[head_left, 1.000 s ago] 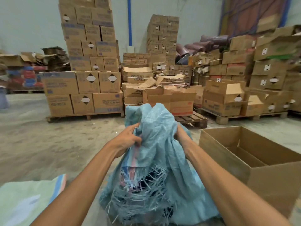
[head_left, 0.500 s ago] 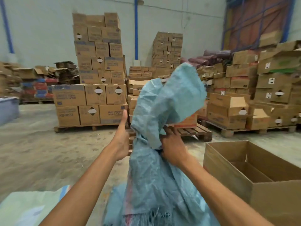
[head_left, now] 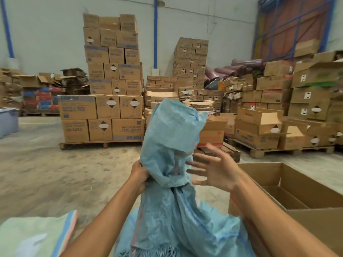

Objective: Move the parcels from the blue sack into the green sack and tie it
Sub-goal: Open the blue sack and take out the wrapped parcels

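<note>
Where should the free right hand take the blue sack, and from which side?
Probably the bunched neck of the blue sack, from its right, opposite the left hand gripping it. The fabric narrows there, and the open right hand is beside it.

left hand: fingers curled, gripping | right hand: fingers spread, free

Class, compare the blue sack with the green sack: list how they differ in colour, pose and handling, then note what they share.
1. The blue sack is pale blue, bunched and held upright; the green sack is pale green and lies flat on the floor.
2. The left hand grips the blue sack, with the right hand open beside it; no hand touches the green sack.
Shared: both look like woven sacks.
</note>
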`<state>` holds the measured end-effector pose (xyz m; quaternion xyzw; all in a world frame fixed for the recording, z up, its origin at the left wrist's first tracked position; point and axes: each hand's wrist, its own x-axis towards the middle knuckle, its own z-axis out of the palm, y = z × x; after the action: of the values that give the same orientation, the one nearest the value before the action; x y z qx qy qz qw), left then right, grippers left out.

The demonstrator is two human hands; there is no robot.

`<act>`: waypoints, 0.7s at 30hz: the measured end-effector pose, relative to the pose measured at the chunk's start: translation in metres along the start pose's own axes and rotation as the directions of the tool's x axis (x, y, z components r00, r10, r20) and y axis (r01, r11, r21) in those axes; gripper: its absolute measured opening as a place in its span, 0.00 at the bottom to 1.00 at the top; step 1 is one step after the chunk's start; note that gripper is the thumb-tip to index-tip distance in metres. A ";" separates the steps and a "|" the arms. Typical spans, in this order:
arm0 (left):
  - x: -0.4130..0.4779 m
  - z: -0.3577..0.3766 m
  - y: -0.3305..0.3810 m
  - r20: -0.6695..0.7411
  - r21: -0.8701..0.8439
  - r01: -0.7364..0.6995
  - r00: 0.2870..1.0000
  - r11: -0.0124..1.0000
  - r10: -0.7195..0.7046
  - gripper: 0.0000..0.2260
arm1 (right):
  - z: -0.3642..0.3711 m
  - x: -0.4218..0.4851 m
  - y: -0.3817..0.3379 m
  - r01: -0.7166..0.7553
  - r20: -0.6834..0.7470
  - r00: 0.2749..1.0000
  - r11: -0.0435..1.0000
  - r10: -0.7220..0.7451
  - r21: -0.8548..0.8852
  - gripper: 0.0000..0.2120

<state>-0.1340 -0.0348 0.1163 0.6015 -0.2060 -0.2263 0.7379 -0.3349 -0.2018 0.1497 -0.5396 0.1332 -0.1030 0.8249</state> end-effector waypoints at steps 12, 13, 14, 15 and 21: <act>-0.007 0.011 0.025 0.362 0.053 0.093 0.926 0.994 -0.106 0.16 | 0.028 0.044 0.019 -0.003 -0.402 0.912 0.980 -0.080 -0.201 0.20; -0.009 0.009 0.038 0.432 -0.004 0.171 0.889 0.985 -0.153 0.15 | 0.028 0.046 0.020 0.017 -0.424 0.895 0.959 -0.140 -0.281 0.21; -0.010 0.010 0.047 0.522 -0.030 0.238 0.832 0.971 -0.188 0.15 | 0.031 0.045 0.021 0.015 -0.409 0.896 0.932 -0.173 -0.362 0.22; -0.015 0.013 0.056 0.544 0.058 0.219 0.811 0.974 -0.215 0.18 | 0.031 0.047 0.022 -0.004 -0.376 0.909 0.897 -0.181 -0.442 0.22; -0.070 0.021 0.077 0.428 0.366 -0.022 0.892 0.930 -0.147 0.19 | 0.049 0.037 0.028 -0.019 -0.038 0.999 0.980 0.012 -0.197 0.15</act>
<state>-0.1961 0.0024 0.1936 0.6645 -0.3889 -0.3411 0.5393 -0.2829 -0.1598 0.1386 -0.6157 0.1622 -0.0929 0.7655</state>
